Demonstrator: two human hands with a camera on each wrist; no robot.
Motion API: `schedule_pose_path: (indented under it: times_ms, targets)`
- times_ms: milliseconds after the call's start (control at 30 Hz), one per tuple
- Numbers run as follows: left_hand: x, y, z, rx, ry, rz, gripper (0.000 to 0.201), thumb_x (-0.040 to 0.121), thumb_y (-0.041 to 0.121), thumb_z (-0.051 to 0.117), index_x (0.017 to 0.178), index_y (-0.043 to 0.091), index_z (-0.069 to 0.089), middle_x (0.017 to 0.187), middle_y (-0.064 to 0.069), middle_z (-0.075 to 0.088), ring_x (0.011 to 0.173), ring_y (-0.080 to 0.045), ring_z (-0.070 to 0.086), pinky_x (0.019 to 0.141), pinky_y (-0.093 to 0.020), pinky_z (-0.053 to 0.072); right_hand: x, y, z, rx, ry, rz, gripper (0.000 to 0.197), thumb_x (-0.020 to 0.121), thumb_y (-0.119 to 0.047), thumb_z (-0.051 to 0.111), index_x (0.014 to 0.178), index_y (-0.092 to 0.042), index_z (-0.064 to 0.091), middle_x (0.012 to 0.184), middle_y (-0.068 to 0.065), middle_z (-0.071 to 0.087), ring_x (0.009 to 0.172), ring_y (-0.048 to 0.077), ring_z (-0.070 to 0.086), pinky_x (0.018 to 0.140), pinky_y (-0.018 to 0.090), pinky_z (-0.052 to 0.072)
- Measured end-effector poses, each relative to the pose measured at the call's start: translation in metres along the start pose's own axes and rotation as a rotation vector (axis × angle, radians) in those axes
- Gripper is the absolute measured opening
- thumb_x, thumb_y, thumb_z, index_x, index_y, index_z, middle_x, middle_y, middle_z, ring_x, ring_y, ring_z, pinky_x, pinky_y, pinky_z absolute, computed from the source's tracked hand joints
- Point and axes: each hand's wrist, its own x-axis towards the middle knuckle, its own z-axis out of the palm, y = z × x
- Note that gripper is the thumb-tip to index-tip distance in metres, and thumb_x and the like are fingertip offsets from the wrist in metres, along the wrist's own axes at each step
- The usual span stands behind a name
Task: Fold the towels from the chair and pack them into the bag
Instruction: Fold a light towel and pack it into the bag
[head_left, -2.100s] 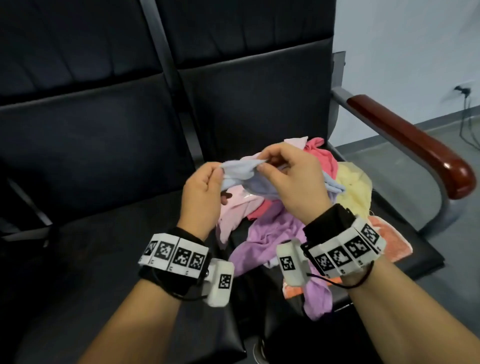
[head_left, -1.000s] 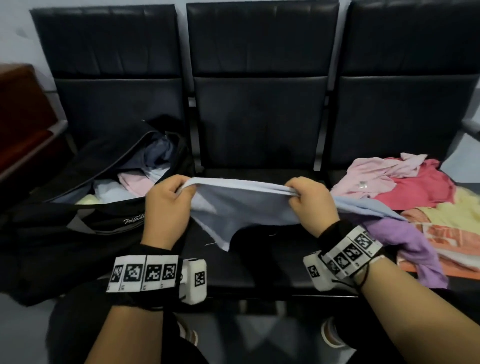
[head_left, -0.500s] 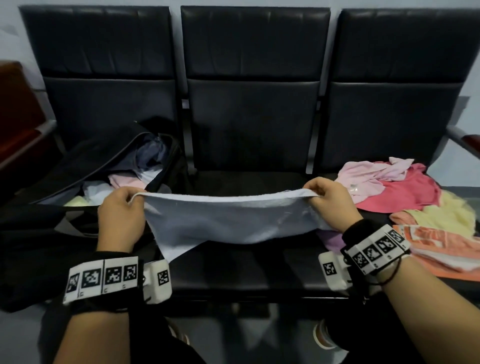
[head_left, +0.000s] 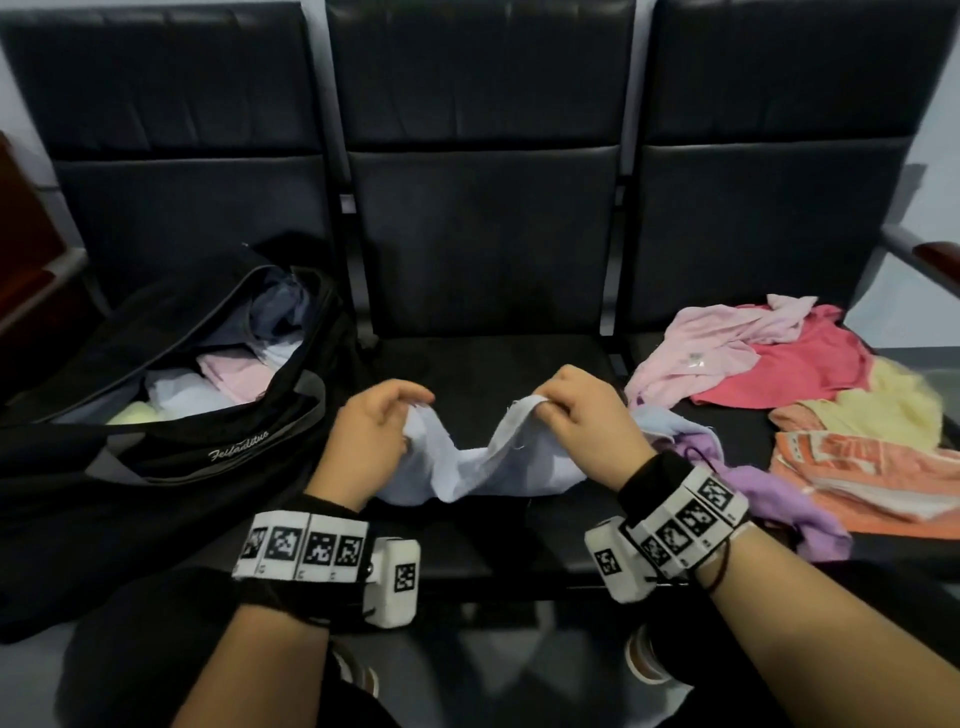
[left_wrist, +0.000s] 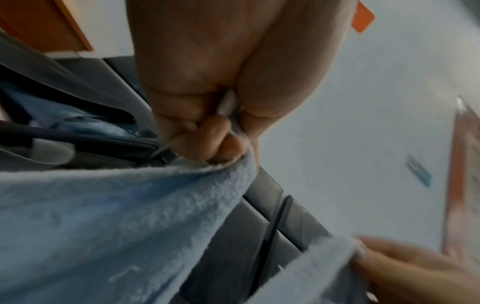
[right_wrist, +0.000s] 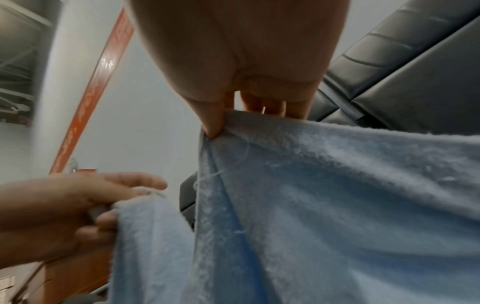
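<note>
A light blue towel (head_left: 498, 462) sags in a fold between my two hands over the middle seat. My left hand (head_left: 379, 431) pinches one top corner, and in the left wrist view the towel (left_wrist: 116, 216) hangs from its curled fingers (left_wrist: 207, 142). My right hand (head_left: 576, 415) pinches the other corner, thumb and fingers (right_wrist: 213, 119) clamped on the towel's edge (right_wrist: 337, 185). The two hands are close together. The open black bag (head_left: 171, 431) lies on the left seat with folded towels (head_left: 228, 369) inside. A pile of loose towels (head_left: 810, 379) covers the right seat.
A purple towel (head_left: 779, 499) trails off the right seat's front edge beside my right wrist. Black seat backs (head_left: 483, 182) stand behind. A wooden armrest (head_left: 935, 260) ends the row at right. My legs and shoes show below the seat edge.
My hands have come together from a wide stretch, so the taut towel now droops in a fold between them, lower and nearer the seat.
</note>
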Motion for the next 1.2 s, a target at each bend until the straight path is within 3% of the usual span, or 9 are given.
schedule_pose_path:
  times_ms: [100, 233, 333, 433, 533, 633, 833, 967, 1200]
  targets:
    - [-0.007, 0.024, 0.025, -0.045, -0.153, 0.037, 0.034, 0.093, -0.001, 0.048, 0.101, 0.017, 0.075, 0.088, 0.01, 0.069, 0.071, 0.003, 0.061, 0.069, -0.013, 0.046, -0.003, -0.006, 0.002, 0.017, 0.019, -0.016, 0.013, 0.092, -0.015, 0.06, 0.089, -0.014, 0.073, 0.084, -0.002, 0.065, 0.082, 0.012, 0.06, 0.078, 0.033, 0.048]
    - [-0.01, 0.038, 0.048, 0.115, -0.269, 0.162, 0.028, 0.083, 0.023, 0.076, 0.11, 0.025, 0.072, 0.104, 0.012, 0.065, 0.098, 0.001, 0.062, 0.087, -0.019, 0.05, -0.005, -0.014, -0.002, 0.092, 0.041, -0.009, 0.01, 0.089, -0.013, 0.062, 0.088, -0.017, 0.071, 0.082, -0.005, 0.068, 0.08, 0.011, 0.062, 0.077, 0.035, 0.051]
    - [-0.009, 0.04, 0.059, 0.173, -0.233, 0.176, 0.024, 0.079, 0.032, 0.081, 0.1, 0.026, 0.071, 0.096, 0.012, 0.064, 0.092, -0.001, 0.062, 0.084, -0.026, 0.053, -0.007, -0.015, -0.005, 0.155, 0.044, -0.02, 0.009, 0.088, -0.013, 0.063, 0.086, -0.018, 0.07, 0.08, -0.007, 0.069, 0.079, 0.007, 0.064, 0.075, 0.033, 0.053]
    - [-0.007, 0.042, 0.067, 0.231, -0.168, 0.212, 0.003, 0.084, 0.022, 0.072, 0.087, 0.023, 0.071, 0.087, 0.008, 0.063, 0.083, -0.005, 0.062, 0.079, -0.036, 0.054, -0.01, -0.013, -0.006, 0.203, -0.003, -0.053, 0.006, 0.09, -0.016, 0.065, 0.087, -0.017, 0.07, 0.08, -0.007, 0.069, 0.079, 0.008, 0.064, 0.074, 0.033, 0.053]
    - [-0.005, 0.041, 0.072, 0.243, -0.156, 0.24, 0.009, 0.086, 0.014, 0.066, 0.083, 0.021, 0.07, 0.084, 0.007, 0.063, 0.081, -0.009, 0.061, 0.077, -0.041, 0.053, -0.014, -0.006, -0.004, 0.213, -0.017, -0.073, 0.006, 0.092, -0.021, 0.067, 0.09, -0.016, 0.07, 0.08, -0.007, 0.068, 0.078, 0.009, 0.064, 0.072, 0.032, 0.052]
    - [-0.001, 0.04, 0.069, 0.173, -0.103, 0.249, 0.01, 0.087, 0.013, 0.066, 0.079, 0.018, 0.068, 0.082, 0.007, 0.063, 0.08, -0.01, 0.062, 0.076, -0.037, 0.053, -0.016, 0.007, -0.001, 0.145, -0.02, -0.082, 0.002, 0.09, -0.02, 0.067, 0.09, -0.017, 0.068, 0.078, -0.006, 0.065, 0.074, 0.01, 0.061, 0.069, 0.032, 0.05]
    - [0.01, 0.045, 0.05, -0.011, 0.079, 0.284, 0.02, 0.089, 0.008, 0.064, 0.073, 0.021, 0.064, 0.078, 0.01, 0.064, 0.078, -0.001, 0.06, 0.071, -0.009, 0.042, -0.017, 0.053, -0.015, -0.012, -0.032, 0.083, 0.011, 0.082, -0.004, 0.065, 0.086, -0.014, 0.067, 0.08, -0.002, 0.063, 0.079, 0.018, 0.06, 0.072, 0.033, 0.044]
    - [0.019, 0.046, 0.033, -0.086, 0.172, 0.273, 0.017, 0.091, 0.013, 0.065, 0.076, 0.023, 0.065, 0.077, 0.013, 0.065, 0.074, 0.002, 0.058, 0.069, -0.007, 0.042, -0.007, 0.08, -0.053, -0.139, 0.09, 0.263, 0.029, 0.076, 0.001, 0.057, 0.096, -0.015, 0.069, 0.088, 0.006, 0.068, 0.087, 0.027, 0.062, 0.078, 0.036, 0.048]
    - [0.025, 0.051, 0.014, -0.154, 0.341, 0.252, 0.014, 0.091, 0.016, 0.063, 0.077, 0.018, 0.065, 0.068, 0.017, 0.06, 0.067, 0.005, 0.052, 0.065, -0.01, 0.041, 0.013, 0.062, -0.094, -0.103, 0.362, 0.119, 0.035, 0.077, 0.001, 0.055, 0.103, -0.017, 0.069, 0.096, 0.0, 0.068, 0.091, 0.019, 0.06, 0.08, 0.032, 0.046]
